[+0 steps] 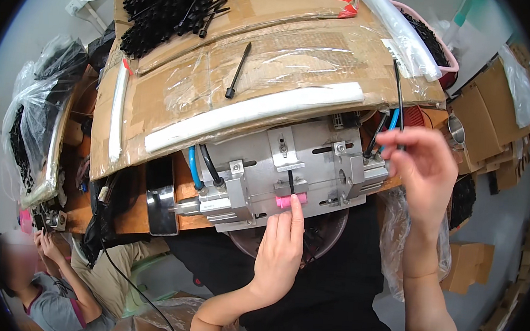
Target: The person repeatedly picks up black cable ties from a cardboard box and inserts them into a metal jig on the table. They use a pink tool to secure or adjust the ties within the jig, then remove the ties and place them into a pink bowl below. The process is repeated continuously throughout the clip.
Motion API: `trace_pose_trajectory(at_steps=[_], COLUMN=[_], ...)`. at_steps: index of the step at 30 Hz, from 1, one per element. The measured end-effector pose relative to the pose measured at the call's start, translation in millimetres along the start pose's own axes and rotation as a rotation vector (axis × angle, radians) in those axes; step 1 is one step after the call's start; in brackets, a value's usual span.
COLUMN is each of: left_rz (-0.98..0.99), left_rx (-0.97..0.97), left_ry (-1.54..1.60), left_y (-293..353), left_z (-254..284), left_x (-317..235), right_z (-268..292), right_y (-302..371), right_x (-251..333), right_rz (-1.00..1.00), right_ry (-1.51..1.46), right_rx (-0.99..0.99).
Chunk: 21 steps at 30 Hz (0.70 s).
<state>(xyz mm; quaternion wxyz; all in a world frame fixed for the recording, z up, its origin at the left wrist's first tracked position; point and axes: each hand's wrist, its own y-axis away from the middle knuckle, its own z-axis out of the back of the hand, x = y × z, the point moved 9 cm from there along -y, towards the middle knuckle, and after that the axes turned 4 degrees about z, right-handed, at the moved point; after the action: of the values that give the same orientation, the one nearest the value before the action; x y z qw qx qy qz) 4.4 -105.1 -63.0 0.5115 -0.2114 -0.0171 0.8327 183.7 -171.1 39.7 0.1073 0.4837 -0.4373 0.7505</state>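
Left hand touches pink piece on metal fixture; thumb hidden, can't tell its grip. Early clamp movement might nip a fingertip. Right hand: grip pinched on black rod; slack hold could drop it.

head-worn fisheye looks down from above, metal fixture near, roughly centred.

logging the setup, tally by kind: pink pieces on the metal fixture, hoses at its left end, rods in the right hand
Pink piece: 1
Hoses: 2 (blue hose, black hose)
Black rod in right hand: 1
Total: 4
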Motion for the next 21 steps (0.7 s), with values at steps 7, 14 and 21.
trace_pose_trajectory(at_steps=[7, 14, 21], left_rz=[-0.069, 0.026, 0.000], left_rx=[-0.344, -0.021, -0.442], left_ry=[-0.042, 0.088, 0.239], left_y=[-73, -178, -92], left_z=[96, 111, 121], left_x=[26, 111, 64], right_z=[-73, -109, -98], right_y=[105, 121, 114], right_x=[-17, -37, -33], right_rz=[0.178, 0.206, 0.160], right_ry=[0.279, 0.295, 0.379], right_rx=[0.343, 0.404, 0.453])
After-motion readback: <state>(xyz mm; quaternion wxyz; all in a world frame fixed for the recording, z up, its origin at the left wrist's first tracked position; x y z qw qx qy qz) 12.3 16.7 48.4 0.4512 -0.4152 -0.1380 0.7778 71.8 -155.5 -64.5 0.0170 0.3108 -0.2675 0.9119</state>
